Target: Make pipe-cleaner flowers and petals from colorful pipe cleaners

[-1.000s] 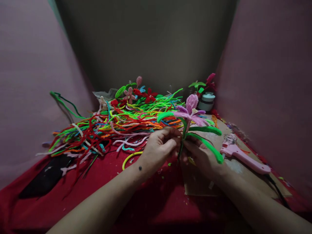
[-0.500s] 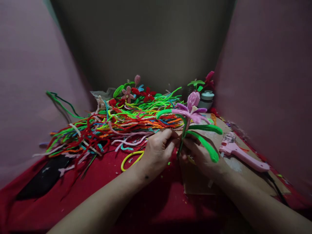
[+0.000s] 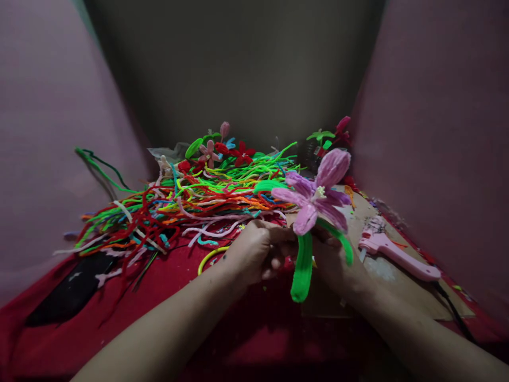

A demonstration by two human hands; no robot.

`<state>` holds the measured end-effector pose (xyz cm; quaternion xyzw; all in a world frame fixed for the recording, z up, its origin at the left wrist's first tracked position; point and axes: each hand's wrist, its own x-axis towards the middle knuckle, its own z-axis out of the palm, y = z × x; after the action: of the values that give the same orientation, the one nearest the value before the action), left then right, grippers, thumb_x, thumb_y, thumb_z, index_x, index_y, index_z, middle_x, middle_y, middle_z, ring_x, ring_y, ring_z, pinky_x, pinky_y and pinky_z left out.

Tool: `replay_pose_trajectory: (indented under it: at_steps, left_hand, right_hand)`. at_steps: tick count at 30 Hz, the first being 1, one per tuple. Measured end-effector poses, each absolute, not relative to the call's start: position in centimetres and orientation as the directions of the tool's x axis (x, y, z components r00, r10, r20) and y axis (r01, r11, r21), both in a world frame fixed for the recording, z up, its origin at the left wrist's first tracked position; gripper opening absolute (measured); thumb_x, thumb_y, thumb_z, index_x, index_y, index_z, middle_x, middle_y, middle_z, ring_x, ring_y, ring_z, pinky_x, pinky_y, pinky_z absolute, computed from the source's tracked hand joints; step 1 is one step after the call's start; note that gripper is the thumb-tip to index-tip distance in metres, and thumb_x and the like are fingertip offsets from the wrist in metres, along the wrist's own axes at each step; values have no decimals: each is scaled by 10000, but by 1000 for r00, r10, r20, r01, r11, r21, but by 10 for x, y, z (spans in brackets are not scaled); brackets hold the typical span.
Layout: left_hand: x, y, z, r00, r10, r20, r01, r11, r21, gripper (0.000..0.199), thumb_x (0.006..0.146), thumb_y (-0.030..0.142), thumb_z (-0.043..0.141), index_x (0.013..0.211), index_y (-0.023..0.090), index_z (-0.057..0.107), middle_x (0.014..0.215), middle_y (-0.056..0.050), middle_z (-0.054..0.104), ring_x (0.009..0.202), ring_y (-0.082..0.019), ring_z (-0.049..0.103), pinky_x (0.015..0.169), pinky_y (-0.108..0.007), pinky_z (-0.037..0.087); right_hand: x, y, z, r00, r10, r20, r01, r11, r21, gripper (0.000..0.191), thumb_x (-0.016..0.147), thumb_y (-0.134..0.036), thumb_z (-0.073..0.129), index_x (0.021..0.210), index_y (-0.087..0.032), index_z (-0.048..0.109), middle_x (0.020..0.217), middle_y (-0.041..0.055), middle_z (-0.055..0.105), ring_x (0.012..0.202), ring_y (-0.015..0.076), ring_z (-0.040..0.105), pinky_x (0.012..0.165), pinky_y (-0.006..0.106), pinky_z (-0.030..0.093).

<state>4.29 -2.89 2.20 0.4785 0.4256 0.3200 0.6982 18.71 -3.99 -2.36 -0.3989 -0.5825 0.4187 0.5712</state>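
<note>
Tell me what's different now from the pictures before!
The pink flower has tipped toward the camera, so its open face and pale centre show. One green leaf now hangs down in front. The left hand and right hand are still at the flower, though it hides their exact grip. The glue gun and colourful pile of stems stayed put.
</note>
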Motion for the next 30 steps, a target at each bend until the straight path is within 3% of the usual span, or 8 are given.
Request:
replay_pose_trajectory:
  at_steps: [5,10,15,17,20,23,26,30]
  left_hand:
    - [40,-26,17,532,783,-324,-47,410,911,303,693,394,608,533,159,505,318,54,380,234,-57,283,250,-183,159]
    - [45,-24,14,388,891,-237,58,233,971,394,704,464,609,514,185,407,324,90,299,246,-33,210,286,-195,127]
    - [51,-24,8,264,963,-54,250,-14,968,380,706,458,611,546,155,447,435,68,384,348,-22,295,351,-169,171]
    - [50,-24,8,322,946,-28,256,-59,965,343,745,431,571,575,155,460,451,69,385,360,-25,305,356,-162,196]
    - [45,-24,13,464,875,-142,254,22,967,238,771,358,540,647,166,477,441,73,401,328,-41,327,332,-165,231]
    - [39,-21,19,513,851,-109,170,23,985,202,751,334,573,686,158,496,493,58,453,343,-50,376,338,-174,283]
    - [38,-19,21,412,911,16,30,-32,999,195,727,316,615,733,143,525,550,51,480,368,-40,389,361,-174,290]
    - [40,-18,17,358,932,51,-135,-3,991,218,698,292,667,821,134,583,567,51,496,399,-27,386,398,-167,294]
  right_hand:
    - [190,-37,-26,10,941,339,-22,339,-941,132,756,-296,616,845,-210,664,766,30,650,802,206,582,682,325,480]
    - [187,-38,-22,7,973,229,-141,227,-964,123,749,-299,613,826,-210,649,630,6,623,641,171,585,566,287,472]
    - [186,-41,-9,-49,991,126,-205,114,-972,117,726,-299,647,688,-190,623,595,3,615,524,136,560,491,254,450]
    - [187,-39,-12,-78,991,108,-279,82,-957,140,736,-321,642,720,-183,626,565,0,606,504,137,562,481,254,453]
    - [189,-34,-17,-110,991,81,-353,37,-935,175,761,-352,620,770,-177,616,501,-15,575,462,132,544,476,259,452]
    - [190,-33,-17,-156,983,94,-346,35,-938,184,786,-350,591,707,-184,604,520,-8,578,469,117,528,481,243,430]
    - [191,-36,-12,-185,975,126,-289,69,-955,212,805,-344,571,673,-187,621,523,-8,570,458,101,503,463,227,395]
    - [189,-41,-9,-193,973,128,-251,77,-965,143,766,-310,624,825,-189,674,528,-31,551,402,75,428,399,211,322]
